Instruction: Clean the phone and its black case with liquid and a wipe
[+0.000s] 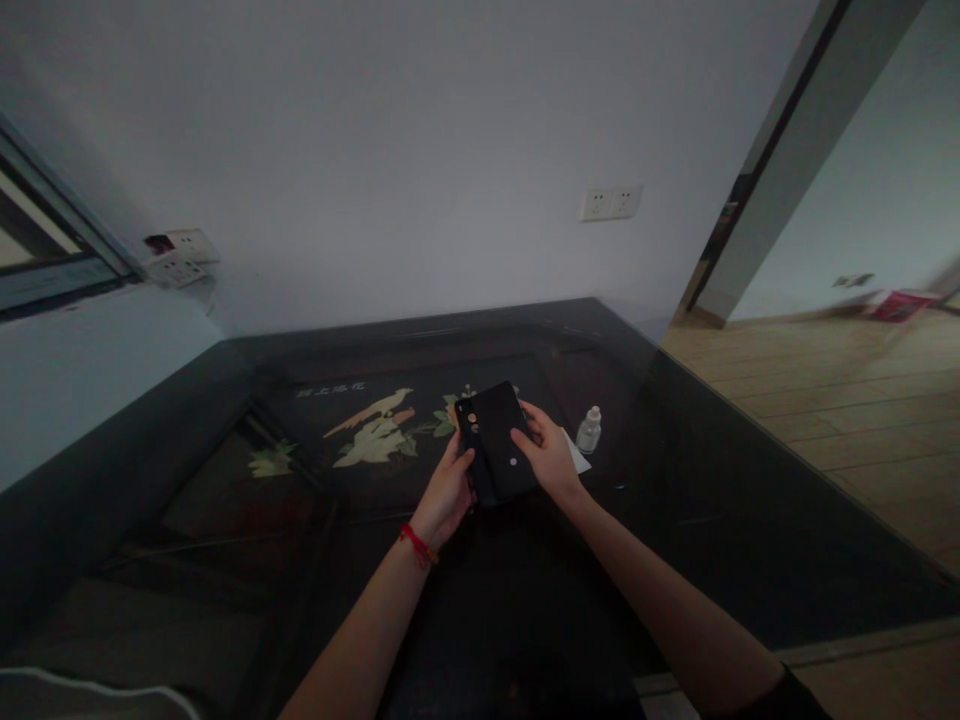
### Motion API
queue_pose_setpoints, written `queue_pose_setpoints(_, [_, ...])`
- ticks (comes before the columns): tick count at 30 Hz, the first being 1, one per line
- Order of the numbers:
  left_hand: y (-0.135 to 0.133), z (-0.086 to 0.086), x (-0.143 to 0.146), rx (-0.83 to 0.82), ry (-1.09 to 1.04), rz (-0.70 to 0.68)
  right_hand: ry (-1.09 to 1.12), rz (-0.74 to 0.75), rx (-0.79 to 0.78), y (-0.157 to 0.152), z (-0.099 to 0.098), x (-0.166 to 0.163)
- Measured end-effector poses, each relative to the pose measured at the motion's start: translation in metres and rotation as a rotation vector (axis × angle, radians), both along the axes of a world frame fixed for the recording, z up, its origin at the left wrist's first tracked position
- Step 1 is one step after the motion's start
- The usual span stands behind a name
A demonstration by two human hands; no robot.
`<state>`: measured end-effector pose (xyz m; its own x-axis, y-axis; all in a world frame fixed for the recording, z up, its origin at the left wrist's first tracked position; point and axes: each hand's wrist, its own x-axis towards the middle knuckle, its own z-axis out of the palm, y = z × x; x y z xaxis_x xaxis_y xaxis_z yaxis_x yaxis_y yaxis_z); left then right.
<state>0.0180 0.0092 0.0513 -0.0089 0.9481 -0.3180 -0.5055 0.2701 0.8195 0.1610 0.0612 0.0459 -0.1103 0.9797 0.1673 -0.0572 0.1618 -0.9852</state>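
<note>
A black smartphone (496, 445) is held tilted over the dark table, with round camera lenses along its left side and a small pale dot near its lower right. My left hand (448, 488), with a red string bracelet at the wrist, grips the left edge, thumb on the near face. On the right edge my right hand (550, 455) is closed, its thumb lying across the phone's surface. The fingers behind the phone are partly hidden. Just right of my right hand stands a small clear bottle (589, 432) with a white cap, beside a white sheet (579, 458) partly covered by that hand.
The glossy dark table (705, 520) carries a bird-and-flower picture (375, 435). A pale wall with a double socket (611, 203) rises behind it. More sockets (180, 256) are near the left window. A white cable (97, 687) lies at lower left. Wooden floor (810, 390) extends right.
</note>
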Motion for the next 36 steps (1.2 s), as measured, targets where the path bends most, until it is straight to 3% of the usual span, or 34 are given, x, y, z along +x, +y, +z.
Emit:
queue_pose_setpoints(7, [0.001, -0.012, 0.004, 0.110, -0.022, 0.021, -0.081, 0.014, 0.025, -0.001, -0.010, -0.005])
queue_pose_setpoints(26, [0.000, -0.015, 0.005, 0.180, 0.025, -0.013, -0.213, 0.097, 0.007, -0.004, -0.014, -0.008])
queue_pose_setpoints(29, [-0.001, -0.013, 0.007, 0.176, 0.018, -0.003, -0.374, 0.060, 0.071, -0.005, -0.007, -0.006])
queue_pose_setpoints(36, [-0.001, -0.009, 0.009, 0.180, 0.050, 0.045, -1.036, -0.045, 0.217, -0.011, 0.017, 0.002])
